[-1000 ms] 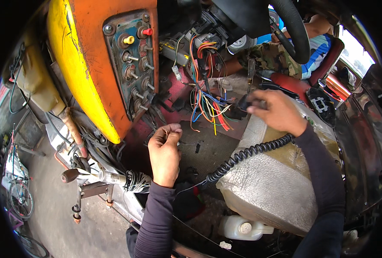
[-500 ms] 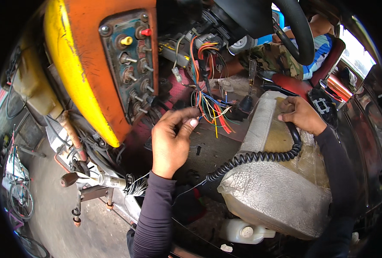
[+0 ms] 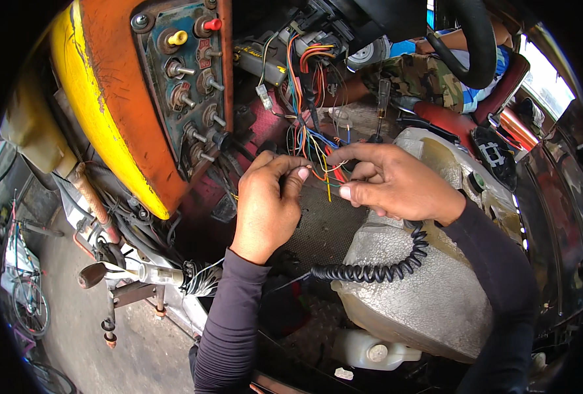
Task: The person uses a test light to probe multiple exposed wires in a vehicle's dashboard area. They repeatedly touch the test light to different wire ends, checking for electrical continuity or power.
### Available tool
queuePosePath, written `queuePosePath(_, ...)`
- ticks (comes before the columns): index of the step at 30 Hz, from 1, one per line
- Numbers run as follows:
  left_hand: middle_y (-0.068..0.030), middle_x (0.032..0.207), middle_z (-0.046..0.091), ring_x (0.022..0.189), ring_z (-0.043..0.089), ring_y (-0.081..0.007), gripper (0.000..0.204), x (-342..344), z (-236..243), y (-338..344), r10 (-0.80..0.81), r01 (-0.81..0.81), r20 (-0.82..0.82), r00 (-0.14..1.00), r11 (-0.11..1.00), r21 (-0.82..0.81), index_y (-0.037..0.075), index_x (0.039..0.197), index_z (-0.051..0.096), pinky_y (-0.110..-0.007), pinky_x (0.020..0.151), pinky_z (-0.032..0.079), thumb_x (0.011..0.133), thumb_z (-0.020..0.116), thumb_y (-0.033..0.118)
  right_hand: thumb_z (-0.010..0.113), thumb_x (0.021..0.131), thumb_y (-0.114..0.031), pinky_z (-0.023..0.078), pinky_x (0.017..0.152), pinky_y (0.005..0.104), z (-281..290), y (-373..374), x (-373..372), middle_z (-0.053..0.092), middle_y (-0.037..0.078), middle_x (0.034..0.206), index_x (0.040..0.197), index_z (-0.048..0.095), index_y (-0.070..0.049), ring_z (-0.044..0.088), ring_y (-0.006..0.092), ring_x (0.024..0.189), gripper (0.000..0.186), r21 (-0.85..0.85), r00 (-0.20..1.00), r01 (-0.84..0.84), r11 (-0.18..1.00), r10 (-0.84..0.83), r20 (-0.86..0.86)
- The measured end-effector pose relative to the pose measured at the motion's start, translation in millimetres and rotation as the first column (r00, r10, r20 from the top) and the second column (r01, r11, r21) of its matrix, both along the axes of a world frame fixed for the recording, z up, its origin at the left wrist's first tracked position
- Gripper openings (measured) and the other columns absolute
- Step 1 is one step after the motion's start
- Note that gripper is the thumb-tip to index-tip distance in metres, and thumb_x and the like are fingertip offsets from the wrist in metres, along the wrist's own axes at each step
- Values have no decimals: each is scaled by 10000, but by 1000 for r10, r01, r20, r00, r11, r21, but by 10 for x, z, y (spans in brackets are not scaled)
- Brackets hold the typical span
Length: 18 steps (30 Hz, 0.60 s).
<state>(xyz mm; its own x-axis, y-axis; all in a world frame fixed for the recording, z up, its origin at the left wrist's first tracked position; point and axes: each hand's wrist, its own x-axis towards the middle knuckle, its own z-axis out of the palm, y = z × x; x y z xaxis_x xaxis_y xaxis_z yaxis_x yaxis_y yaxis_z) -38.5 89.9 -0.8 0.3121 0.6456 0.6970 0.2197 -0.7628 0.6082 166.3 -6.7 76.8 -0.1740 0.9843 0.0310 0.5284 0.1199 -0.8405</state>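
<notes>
It's a vehicle cab (image 3: 327, 226): round, black steering wheel (image 3: 483, 49) at two o'clock, orange metal switch console (image 3: 122, 92) at ten.

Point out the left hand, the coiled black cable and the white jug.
Left hand (image 3: 266, 211), head view: back of the hand.
Coiled black cable (image 3: 369, 272), head view: its coils.
White jug (image 3: 377, 353), head view: its cap.

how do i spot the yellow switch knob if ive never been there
Find the big orange housing with a yellow edge at the upper left. Set into it is a blue-green switch panel; look near its top for the yellow knob. Its colour sets it apart from the red knob at its upper right and the bare metal levers below.
</notes>
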Motion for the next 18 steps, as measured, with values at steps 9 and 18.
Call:
queuePosePath(9, -134, 860, 626, 735, 618, -280, 105, -23, -22, 12, 10, -12, 59, 998, 1000, 19, 3, 1034, 774, -381, 694, 488, 952, 728, 50, 723, 1009, -193, 429, 458, 204, -44, 105, 46, 699, 48, 846, 1408, 647, -7, 555, 42, 562, 447, -63, 998, -1, 998, -2, -55)
queuePosePath(18, -126, 907, 673, 773, 639, -224, 123, -88, -73, 15, -6, 23, 135, 991, 992, -126, -5, 1058, 777, -340, 734, 507, 976, 711, 59, 720, 997, -182, 461, 476, 227, 83, 19, 134, 729, 69, 845, 1479, 577, -6, 576, 69, 555, 533, -94, 999, -40, 995, 39, -13)
